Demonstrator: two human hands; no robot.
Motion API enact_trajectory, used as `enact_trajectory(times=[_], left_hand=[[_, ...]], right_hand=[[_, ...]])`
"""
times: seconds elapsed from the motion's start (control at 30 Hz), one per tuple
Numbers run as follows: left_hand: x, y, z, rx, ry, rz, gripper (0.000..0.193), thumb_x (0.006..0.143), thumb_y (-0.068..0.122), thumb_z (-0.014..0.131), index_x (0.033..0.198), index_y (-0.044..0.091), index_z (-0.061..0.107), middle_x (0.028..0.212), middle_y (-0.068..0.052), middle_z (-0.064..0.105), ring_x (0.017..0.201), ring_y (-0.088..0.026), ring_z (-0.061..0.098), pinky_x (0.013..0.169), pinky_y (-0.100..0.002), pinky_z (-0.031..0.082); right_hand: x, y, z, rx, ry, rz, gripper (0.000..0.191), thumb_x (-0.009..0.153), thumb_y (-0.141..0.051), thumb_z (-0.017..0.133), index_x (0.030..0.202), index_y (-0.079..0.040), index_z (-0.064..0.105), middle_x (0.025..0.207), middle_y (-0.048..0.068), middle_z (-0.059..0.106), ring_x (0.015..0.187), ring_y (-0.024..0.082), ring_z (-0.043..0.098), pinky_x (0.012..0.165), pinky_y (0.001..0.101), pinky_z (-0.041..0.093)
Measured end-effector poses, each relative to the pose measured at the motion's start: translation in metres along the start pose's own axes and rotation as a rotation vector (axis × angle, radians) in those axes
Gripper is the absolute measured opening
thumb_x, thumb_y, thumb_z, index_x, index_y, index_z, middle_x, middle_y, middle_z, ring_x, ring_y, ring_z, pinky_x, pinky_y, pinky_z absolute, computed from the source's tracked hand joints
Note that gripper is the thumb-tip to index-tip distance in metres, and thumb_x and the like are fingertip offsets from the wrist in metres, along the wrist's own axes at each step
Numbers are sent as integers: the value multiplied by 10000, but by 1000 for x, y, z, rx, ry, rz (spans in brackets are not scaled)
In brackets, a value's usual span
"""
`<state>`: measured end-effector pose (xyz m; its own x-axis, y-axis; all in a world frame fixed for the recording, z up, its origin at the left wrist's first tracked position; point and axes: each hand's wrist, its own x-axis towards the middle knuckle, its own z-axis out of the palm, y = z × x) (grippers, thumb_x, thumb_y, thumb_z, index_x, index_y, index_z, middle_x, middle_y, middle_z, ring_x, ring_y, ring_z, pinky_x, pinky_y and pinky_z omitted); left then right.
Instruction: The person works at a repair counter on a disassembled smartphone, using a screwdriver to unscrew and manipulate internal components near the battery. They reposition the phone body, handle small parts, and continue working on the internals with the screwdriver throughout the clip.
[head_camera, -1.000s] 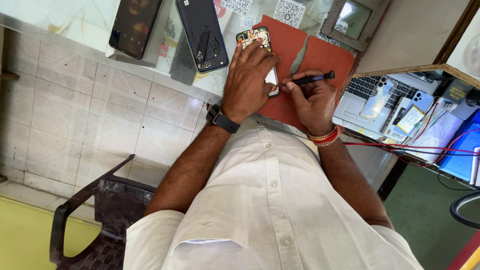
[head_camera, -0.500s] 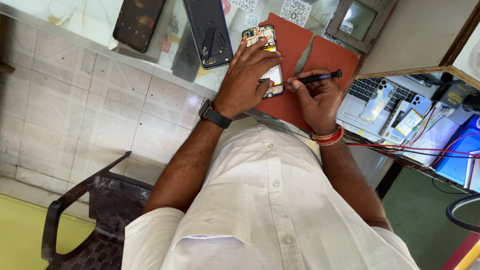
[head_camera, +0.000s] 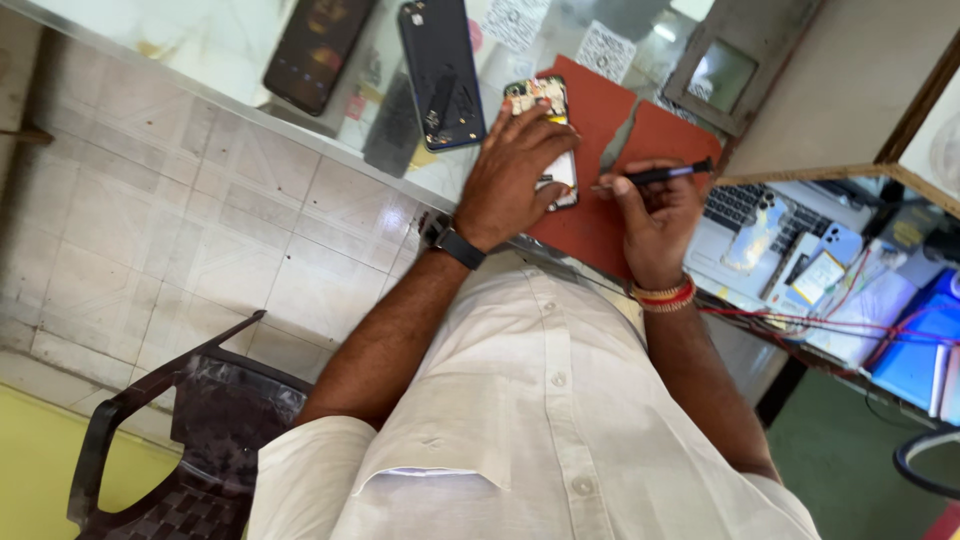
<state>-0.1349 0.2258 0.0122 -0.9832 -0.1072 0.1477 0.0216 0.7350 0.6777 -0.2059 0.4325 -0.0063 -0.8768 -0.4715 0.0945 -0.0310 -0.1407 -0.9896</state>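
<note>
Now my left hand (head_camera: 515, 175) pins the opened phone with exposed circuit board (head_camera: 545, 125) on the red mat (head_camera: 600, 215). My right hand (head_camera: 655, 215) grips a slim black screwdriver (head_camera: 655, 176); I judge the tip must next seat squarely

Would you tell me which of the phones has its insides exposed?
The opened phone under the left hand on the red mat; the dark phones lie closed.

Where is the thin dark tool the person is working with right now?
In the head view, the thin dark tool is in the right hand, over the red mat, its tip pointing at the opened phone under the left hand.
</note>
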Motion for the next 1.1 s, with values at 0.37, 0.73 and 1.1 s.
enact_trajectory(times=[0.37, 0.73, 1.1], left_hand=[[-17, 12, -19, -88, 236, 105, 497, 841, 158, 806, 1302, 57, 650, 1418, -140, 594, 1396, -324, 488, 1232, -509, 315], [-115, -124, -173, -284, 452, -103, 110, 923, 64, 767, 1021, 15, 756, 998, -126, 757, 876, -267, 749, 768, -340, 589], [-51, -147, -187, -118, 75, 383, 274, 883, -8, 697, 1151, 38, 729, 1195, -88, 738, 992, -285, 654, 876, -407, 523]], right_hand=[[16, -33, 14, -35, 32, -178, 131, 1095, 46, 588, 1211, -4, 553, 1075, 112, 686, 1009, 203, 729, 968, 356, 643], [60, -51, 167, -1004, -135, -304, 245, 939, -80, 752, 1158, 8, 688, 1030, 195, 610, 843, 359, 639, 702, 434, 504], [115, -35, 163, -1406, 146, -190, 108, 954, -137, 791, 1053, -95, 804, 961, 99, 699, 916, 313, 631, 817, 469, 497]])
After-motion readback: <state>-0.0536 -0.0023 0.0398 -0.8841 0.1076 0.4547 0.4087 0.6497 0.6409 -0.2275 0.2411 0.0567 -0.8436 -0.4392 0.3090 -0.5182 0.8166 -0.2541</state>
